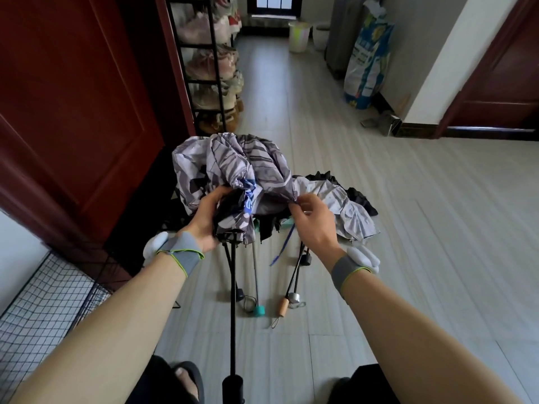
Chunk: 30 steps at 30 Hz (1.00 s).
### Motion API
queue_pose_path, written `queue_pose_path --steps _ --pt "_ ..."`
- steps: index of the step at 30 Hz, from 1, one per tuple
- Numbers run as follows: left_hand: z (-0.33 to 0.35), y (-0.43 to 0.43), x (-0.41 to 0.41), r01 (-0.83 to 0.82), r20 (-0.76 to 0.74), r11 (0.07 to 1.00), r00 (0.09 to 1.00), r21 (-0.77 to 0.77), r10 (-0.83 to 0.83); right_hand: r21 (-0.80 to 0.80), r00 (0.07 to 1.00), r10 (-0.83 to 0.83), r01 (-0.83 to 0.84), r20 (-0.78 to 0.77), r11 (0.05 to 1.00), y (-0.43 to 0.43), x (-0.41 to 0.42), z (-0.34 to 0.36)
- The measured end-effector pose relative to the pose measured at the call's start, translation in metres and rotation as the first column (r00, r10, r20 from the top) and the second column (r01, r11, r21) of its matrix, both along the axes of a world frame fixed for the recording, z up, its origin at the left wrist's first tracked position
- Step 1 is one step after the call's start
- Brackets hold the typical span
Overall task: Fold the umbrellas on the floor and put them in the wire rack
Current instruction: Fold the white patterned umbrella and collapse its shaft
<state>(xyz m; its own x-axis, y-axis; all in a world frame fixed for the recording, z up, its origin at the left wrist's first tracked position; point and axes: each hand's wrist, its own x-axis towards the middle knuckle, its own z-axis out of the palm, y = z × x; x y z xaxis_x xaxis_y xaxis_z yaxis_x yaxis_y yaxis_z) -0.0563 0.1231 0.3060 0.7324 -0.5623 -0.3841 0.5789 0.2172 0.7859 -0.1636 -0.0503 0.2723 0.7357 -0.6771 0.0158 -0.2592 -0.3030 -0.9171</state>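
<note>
Grey-striped fabric of the umbrella (233,167) bunches loosely above the floor (423,228), and its black shaft runs back to the handle (232,387) by the person's feet. Fingers of the left hand (204,217) curl round the gathered canopy, while the right hand (313,220) pinches one panel edge. Each panel probably wants pulling flat and wrapping one way, tightly, before the umbrella goes to the wire rack (43,304) at lower left.

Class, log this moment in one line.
step: folding; left hand: grips bunched canopy of striped umbrella; right hand: pinches canopy edge; other umbrellas: on floor; wire rack: lower left
</note>
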Motion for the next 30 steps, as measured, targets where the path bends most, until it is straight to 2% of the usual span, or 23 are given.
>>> queue_pose_path --steps 5,9,14,17,19,24,26,28,30 --pt "-0.005 0.004 0.005 0.016 0.002 1.0 1.0 -0.005 -0.016 -0.096 0.999 0.033 -0.034 -0.016 0.995 -0.006 -0.005 -0.004" --pt "-0.015 0.012 0.016 -0.01 0.035 0.996 0.999 0.094 0.007 -0.044 1.0 0.023 -0.024 -0.008 0.999 -0.011 -0.006 -0.001" --pt "-0.026 0.016 0.025 0.003 0.036 0.983 0.999 0.182 -0.01 0.078 0.999 -0.033 0.034 -0.018 0.996 -0.016 -0.004 0.001" --pt "-0.031 0.017 0.029 -0.002 0.024 0.985 1.0 0.173 -0.002 0.269 0.993 -0.099 0.113 -0.067 0.956 -0.019 -0.004 0.009" --pt "-0.032 0.016 0.03 0.002 0.038 0.984 0.999 0.177 -0.009 0.34 0.989 -0.096 0.131 -0.116 0.931 -0.022 -0.003 0.01" --pt "-0.035 0.017 0.033 -0.013 0.053 0.983 0.999 0.181 0.003 0.513 0.996 -0.036 0.076 -0.087 0.855 -0.024 -0.002 0.002" --pt "-0.037 0.017 0.032 -0.013 0.071 0.974 0.997 0.228 -0.003 0.56 0.993 0.048 0.019 -0.105 0.828 -0.023 -0.004 0.003" --pt "-0.046 0.021 0.04 -0.013 0.089 0.957 0.996 0.29 -0.014 0.525 0.968 0.18 -0.063 -0.176 0.849 -0.021 -0.006 0.002" --pt "-0.072 0.023 0.058 -0.01 0.105 0.926 0.994 0.378 -0.032 0.361 0.925 0.26 -0.15 -0.278 0.921 -0.016 -0.007 0.0"
